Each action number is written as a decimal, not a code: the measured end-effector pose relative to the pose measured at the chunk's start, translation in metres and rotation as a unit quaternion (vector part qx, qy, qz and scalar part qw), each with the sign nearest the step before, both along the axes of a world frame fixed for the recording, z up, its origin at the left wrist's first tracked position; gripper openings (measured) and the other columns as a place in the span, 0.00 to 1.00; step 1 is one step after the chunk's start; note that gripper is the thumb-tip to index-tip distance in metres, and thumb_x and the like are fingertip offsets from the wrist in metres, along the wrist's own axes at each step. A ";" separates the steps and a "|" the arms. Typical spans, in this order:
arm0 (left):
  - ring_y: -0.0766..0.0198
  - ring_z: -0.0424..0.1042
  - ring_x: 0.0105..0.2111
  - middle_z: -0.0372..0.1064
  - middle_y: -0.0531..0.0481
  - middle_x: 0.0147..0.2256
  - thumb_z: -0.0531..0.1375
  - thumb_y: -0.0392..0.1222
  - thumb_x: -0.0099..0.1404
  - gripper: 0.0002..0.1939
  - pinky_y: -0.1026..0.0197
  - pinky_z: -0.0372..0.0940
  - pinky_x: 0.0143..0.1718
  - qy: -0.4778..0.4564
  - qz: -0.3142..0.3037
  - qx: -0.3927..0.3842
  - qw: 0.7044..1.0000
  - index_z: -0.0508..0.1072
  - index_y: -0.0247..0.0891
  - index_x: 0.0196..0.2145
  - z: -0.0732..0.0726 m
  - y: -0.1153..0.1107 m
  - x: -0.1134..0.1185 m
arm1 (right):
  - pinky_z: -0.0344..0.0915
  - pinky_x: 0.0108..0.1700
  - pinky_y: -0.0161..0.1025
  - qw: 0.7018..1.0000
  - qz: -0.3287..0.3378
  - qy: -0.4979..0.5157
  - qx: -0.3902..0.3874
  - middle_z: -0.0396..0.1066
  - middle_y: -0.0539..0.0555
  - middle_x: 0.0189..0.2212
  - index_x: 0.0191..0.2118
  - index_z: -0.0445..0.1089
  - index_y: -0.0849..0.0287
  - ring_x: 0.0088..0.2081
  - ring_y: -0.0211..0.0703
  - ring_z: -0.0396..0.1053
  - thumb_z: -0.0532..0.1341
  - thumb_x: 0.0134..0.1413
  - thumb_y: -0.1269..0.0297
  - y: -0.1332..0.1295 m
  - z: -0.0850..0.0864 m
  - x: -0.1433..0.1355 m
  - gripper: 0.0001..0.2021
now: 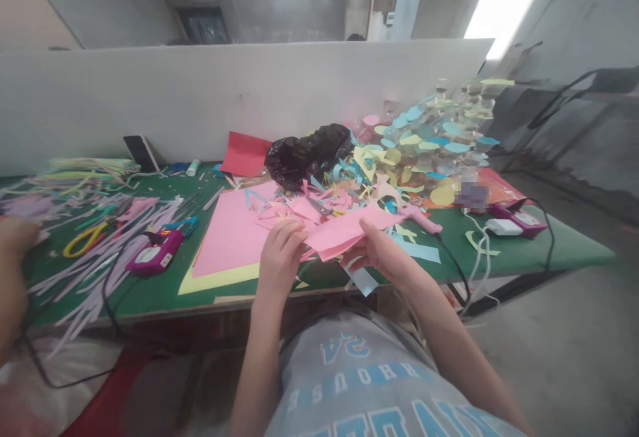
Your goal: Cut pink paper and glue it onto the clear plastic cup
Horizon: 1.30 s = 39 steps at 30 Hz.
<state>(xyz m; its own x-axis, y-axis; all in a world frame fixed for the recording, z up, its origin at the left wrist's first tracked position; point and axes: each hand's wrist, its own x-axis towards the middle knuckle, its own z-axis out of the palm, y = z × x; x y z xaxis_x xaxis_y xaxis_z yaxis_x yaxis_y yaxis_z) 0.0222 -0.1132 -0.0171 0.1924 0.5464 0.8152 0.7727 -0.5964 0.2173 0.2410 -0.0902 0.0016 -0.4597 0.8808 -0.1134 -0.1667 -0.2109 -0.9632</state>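
A folded piece of pink paper (339,232) is held between my two hands above the table's front edge. My left hand (284,254) pinches its left end, fingers closed. Under the right part of the paper, my right hand (374,251) grips it with the thumb on top and the fingers below. Larger pink sheets (229,231) lie to the left on top of a yellow sheet (214,280). Just beyond my hands are pink paper scraps (304,208) and a pink glue gun (422,219). A light blue strip (364,281) hangs below my right hand.
Paper cutouts on clear cups (429,144) crowd the back right, beside a black plastic bag (309,154). Purple devices (157,252) with cords, yellow-handled scissors (82,241) and lilac strips (107,261) lie left. Another person's arm (10,284) reaches in at the left edge.
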 end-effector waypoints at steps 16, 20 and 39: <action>0.50 0.65 0.56 0.66 0.39 0.55 0.62 0.53 0.64 0.26 0.48 0.62 0.56 0.023 -0.081 -0.170 0.982 0.65 0.41 0.56 0.006 -0.007 0.021 | 0.46 0.19 0.34 0.945 -0.186 -0.214 0.164 0.53 0.47 0.12 0.14 0.57 0.58 0.18 0.34 0.51 0.63 0.47 0.43 0.004 -0.004 0.007 0.26; 0.50 0.66 0.56 0.67 0.40 0.56 0.60 0.54 0.65 0.26 0.48 0.62 0.56 0.023 -0.073 -0.215 0.974 0.64 0.41 0.57 0.009 -0.010 0.023 | 0.44 0.20 0.35 0.934 -0.192 -0.246 0.175 0.50 0.46 0.12 0.14 0.52 0.56 0.18 0.33 0.48 0.62 0.47 0.42 0.002 -0.004 0.010 0.28; 0.58 0.74 0.39 0.74 0.45 0.43 0.49 0.40 0.68 0.17 0.60 0.66 0.37 -0.137 0.066 -0.297 0.943 0.67 0.40 0.53 0.004 -0.004 0.030 | 0.44 0.22 0.36 0.923 -0.115 -0.301 0.208 0.43 0.45 0.15 0.16 0.47 0.55 0.20 0.33 0.44 0.55 0.55 0.41 -0.006 0.000 0.001 0.28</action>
